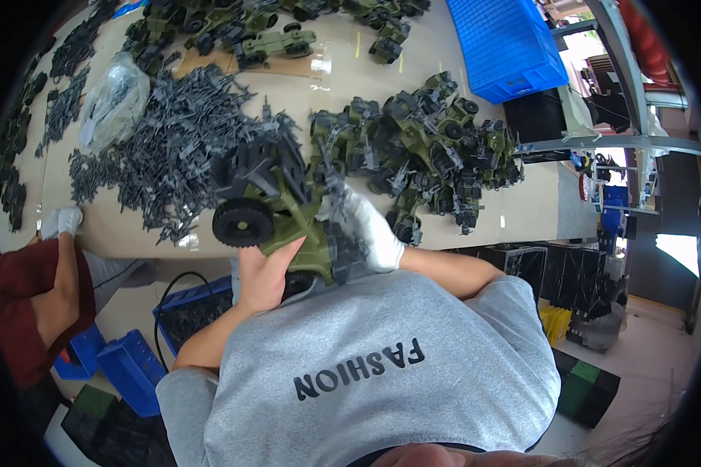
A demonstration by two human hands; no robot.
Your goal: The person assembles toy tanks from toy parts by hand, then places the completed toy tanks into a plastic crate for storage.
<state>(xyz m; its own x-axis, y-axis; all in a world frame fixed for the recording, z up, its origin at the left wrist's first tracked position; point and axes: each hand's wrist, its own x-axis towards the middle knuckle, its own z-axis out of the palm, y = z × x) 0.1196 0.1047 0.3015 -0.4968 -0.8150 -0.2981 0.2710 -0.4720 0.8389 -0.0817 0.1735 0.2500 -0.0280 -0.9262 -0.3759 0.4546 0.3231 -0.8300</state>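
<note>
A green toy jeep with black wheels and dark grey parts is held tilted in front of my chest. My left hand, bare, is closed around its near side, the thumb on the green body. On the jeep's right side is my right hand, in a white glove, its fingers closed at a grey plastic toy gun against the jeep. Blur and the jeep hide part of those fingertips. Just beyond the jeep lies a large heap of loose grey plastic toy guns.
Jeeps with grey guns are piled right; more green jeeps stand at the far side. A clear plastic bag lies left of the heap. A blue crate is at the far right. Another person's gloved hand rests at the table's left edge.
</note>
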